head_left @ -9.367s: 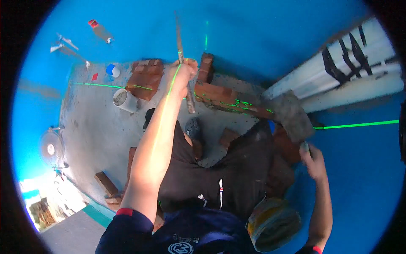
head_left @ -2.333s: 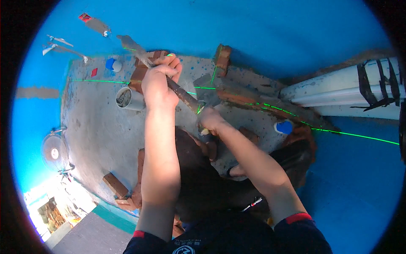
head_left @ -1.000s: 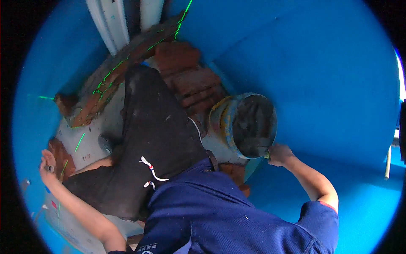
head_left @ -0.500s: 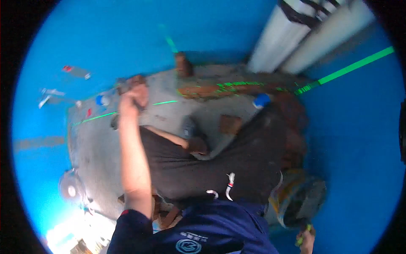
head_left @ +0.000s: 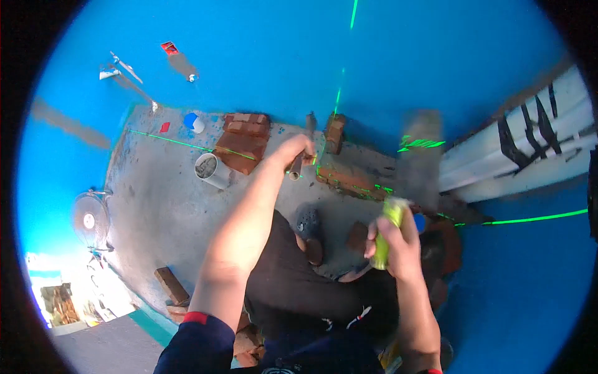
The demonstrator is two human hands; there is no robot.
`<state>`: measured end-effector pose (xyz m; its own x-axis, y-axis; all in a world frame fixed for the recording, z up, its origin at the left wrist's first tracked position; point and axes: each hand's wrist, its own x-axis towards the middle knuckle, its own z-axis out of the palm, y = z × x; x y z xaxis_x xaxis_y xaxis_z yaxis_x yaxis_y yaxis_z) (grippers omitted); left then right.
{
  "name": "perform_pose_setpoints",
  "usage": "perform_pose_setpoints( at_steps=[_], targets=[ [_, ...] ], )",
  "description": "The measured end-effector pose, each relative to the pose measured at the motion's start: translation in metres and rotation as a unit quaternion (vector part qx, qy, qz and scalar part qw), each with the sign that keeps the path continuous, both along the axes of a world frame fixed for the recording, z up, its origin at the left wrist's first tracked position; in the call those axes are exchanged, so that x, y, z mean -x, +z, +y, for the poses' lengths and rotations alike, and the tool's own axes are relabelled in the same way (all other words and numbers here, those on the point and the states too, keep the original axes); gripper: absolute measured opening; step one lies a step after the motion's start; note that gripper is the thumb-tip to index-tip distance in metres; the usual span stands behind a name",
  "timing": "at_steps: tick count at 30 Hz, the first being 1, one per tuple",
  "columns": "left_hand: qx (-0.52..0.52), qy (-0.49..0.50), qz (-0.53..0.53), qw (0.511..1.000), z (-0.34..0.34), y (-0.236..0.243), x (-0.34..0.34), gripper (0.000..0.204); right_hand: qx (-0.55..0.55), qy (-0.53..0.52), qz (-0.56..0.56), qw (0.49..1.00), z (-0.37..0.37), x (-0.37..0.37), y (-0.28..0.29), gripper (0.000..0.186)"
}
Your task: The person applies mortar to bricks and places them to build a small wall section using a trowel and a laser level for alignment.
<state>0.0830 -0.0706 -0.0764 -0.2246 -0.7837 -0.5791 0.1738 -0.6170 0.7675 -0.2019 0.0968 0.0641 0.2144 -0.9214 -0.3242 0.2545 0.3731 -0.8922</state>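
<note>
My left hand (head_left: 293,148) is closed on a grey metal tube (head_left: 294,169), held out over the floor near an upright brick (head_left: 334,131) and a low mortared brick row (head_left: 342,181). My right hand (head_left: 400,243) grips the yellow-green handle (head_left: 391,213) of a trowel, whose grey, motion-blurred blade (head_left: 419,167) is raised in front of the right end of that row. Green laser lines cross the blade, bricks, floor and blue walls. Whether mortar lies on the blade I cannot tell. My bent legs are below my hands.
Stacked bricks (head_left: 240,153) and a white container of grey material (head_left: 219,177) stand left of centre. A fan (head_left: 89,221) is by the left wall, near loose bricks (head_left: 171,285) and a bright doorway. White taped pipes (head_left: 476,171) run along the right. A bucket is mostly hidden at bottom right.
My right hand has come up from the bucket, lifting the trowel forward beside the brick row. My left hand has shifted right with the tube. My view has turned back from the bucket.
</note>
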Motion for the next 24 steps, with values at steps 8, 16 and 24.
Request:
perform_pose_setpoints(
  at_steps=[8,16,24],
  targets=[
    [0.086,-0.142,-0.351,0.921,-0.039,-0.032,0.027,0.012,-0.043,0.045,0.061,0.996,-0.131,-0.096,-0.136,0.023],
    [0.084,-0.151,-0.296,0.94,-0.046,-0.038,0.019,0.014,-0.029,0.081,0.136,0.987,-0.153,-0.119,-0.171,0.016],
    [0.135,-0.231,-0.421,0.866,-0.048,-0.022,0.02,0.012,-0.051,0.038,0.127,0.99,-0.158,-0.114,-0.17,0.014]
  ],
)
